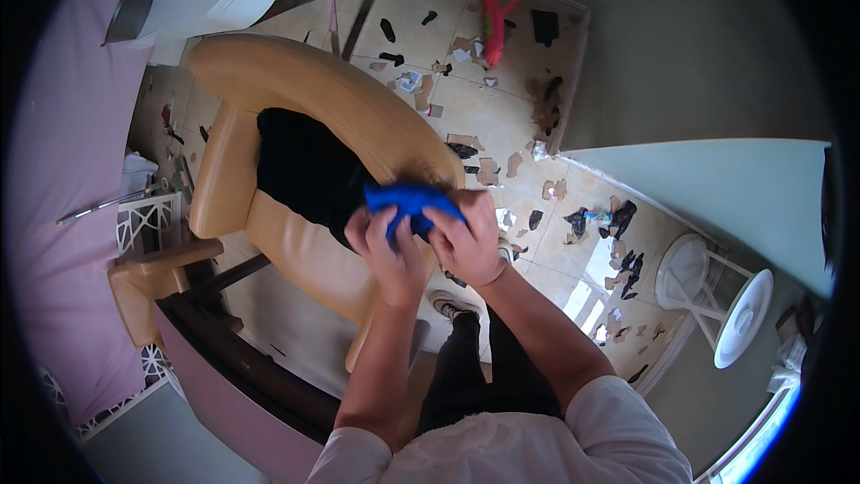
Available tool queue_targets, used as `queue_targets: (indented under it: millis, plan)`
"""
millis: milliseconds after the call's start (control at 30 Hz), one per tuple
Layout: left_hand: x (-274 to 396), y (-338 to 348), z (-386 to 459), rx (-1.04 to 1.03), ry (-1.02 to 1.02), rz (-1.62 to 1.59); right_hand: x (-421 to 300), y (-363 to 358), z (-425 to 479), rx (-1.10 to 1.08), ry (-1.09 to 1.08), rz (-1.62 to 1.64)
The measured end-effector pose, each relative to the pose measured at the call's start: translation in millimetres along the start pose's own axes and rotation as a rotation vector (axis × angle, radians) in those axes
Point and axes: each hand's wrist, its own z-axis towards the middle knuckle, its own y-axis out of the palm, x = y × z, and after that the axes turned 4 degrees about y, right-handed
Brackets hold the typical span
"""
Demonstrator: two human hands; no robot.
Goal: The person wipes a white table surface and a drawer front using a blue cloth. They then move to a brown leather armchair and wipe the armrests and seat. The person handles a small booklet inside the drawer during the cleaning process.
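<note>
Both of my hands grip a bunched piece of blue cloth (413,205) in front of me. My left hand (390,252) pinches its near left side, slightly blurred. On the right end, my right hand (470,235) has its fingers closed over the fabric. The cloth is held above the right end of a tan leather sofa (302,228). Against the sofa's backrest lies a black cushion or folded black cloth (306,161), just left of the blue cloth. How the blue cloth is folded cannot be made out.
Torn cardboard and black scraps (487,171) litter the tiled floor (437,7). A red broom (495,30) leans at the far wall. To the right a white round stool (742,319) lies tipped over. A pink-sided table (248,383) with a dark edge stands at lower left.
</note>
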Motion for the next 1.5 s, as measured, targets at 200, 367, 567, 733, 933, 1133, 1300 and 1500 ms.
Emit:
queue_targets:
  millis: [200, 367, 567, 733, 933, 1133, 1300, 1500]
  plan:
    - [-22.9, 4.1, -2.6, -0.052, 0.007, -0.092, 3.1, 20.3, -12.8, 0.057, -0.018, -0.108]
    - [-46.8, 10.6, -45.4, -0.169, -0.160, -0.054, 15.9, 36.7, -61.3, -0.120, 0.052, -0.147]
    - [-72.1, 23.1, -83.5, -0.238, -0.371, 0.049, 27.3, 51.9, -104.0, -0.289, 0.124, -0.231]
    - [-71.2, 21.4, -81.6, -0.207, -0.381, 0.023, 28.9, 53.8, -97.3, -0.307, 0.115, -0.220]
    - [-65.1, 14.5, -91.4, -0.253, -0.412, 0.057, 9.4, 48.6, -104.2, -0.413, 0.232, -0.271]
    - [-37.5, 6.0, -125.2, -0.297, -0.272, 0.205, -1.5, 18.0, -131.7, -0.526, 0.502, -0.166]
    - [-18.6, -21.4, -167.7, -0.176, -0.389, 0.158, -14.2, -1.8, -138.7, -0.693, 0.296, -0.122]
    - [-38.8, -56.2, -203.9, 0.111, -0.587, 0.374, -38.8, 47.8, -145.8, -0.681, -0.297, -0.183]
